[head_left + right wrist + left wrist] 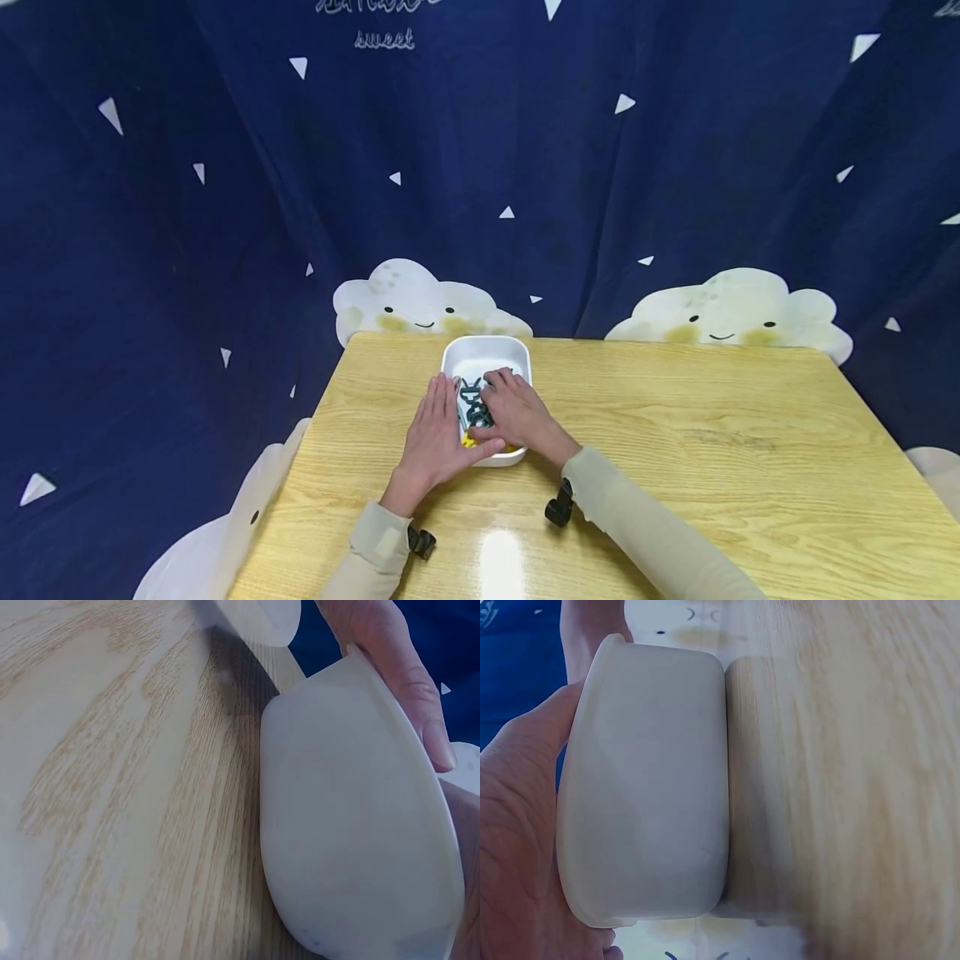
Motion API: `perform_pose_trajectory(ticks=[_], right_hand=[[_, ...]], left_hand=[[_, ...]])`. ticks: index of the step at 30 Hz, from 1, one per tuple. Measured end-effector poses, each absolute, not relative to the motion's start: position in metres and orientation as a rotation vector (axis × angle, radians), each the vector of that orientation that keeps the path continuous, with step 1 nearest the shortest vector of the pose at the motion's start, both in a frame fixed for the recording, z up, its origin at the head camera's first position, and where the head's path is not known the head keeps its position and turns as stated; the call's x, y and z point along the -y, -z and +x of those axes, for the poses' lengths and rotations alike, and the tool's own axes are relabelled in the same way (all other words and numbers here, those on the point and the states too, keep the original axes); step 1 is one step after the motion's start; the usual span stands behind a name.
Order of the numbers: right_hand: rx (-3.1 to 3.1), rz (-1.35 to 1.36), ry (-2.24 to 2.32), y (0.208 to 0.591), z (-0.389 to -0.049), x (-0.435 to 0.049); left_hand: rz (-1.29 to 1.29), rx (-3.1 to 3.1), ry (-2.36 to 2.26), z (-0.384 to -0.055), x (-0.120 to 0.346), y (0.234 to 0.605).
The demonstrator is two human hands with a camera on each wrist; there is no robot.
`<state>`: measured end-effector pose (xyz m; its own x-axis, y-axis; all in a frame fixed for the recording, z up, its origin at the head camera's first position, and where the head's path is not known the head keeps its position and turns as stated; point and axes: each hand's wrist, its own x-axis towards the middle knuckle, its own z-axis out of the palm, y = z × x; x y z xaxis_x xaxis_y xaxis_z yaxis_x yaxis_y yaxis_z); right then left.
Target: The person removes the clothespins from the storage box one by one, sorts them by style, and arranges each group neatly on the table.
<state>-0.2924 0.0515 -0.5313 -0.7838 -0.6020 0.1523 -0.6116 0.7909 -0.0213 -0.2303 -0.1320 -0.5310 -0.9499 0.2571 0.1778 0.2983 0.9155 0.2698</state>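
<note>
Dark green pieces (471,393) in a white tub (486,341) on a wooden table (720,483).
Left hand (435,442), fingers straight, rests along the tub's left rim; right hand (517,410) reaches in over the pieces, thumb near a yellow piece (468,440); whether it pinches any, I cannot tell.

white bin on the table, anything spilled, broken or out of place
The bin sits upright on the table, no spill shows; only faint bluish specks low on its wall, in the right wrist view, look odd against plain white.
</note>
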Motion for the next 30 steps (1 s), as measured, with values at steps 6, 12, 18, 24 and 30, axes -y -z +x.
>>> perform_pose_trajectory(ticks=[6, 12, 18, 24, 30], right_hand=[[2.863, 0.998, -0.042, 0.5275, -0.2931, -0.0504], [2.866, 1.037, 0.012, 0.5286, -0.2938, -0.0504], [2.840, 1.017, -0.013, 0.5319, -0.2951, -0.0504], [2.824, 0.907, -0.265, 0.5318, -0.2947, -0.0528], [2.759, 0.834, -0.429, 0.5278, -0.2950, -0.0580]], left_hand=[[-0.432, 2.927, 0.440, -0.2307, 0.1327, 0.5305], [-0.431, 2.940, 0.455, -0.2302, 0.1325, 0.5313], [-0.420, 2.950, 0.444, -0.2304, 0.1321, 0.5311], [-0.409, 2.954, 0.442, -0.2306, 0.1321, 0.5317], [-0.424, 2.928, 0.452, -0.2310, 0.1325, 0.5308]])
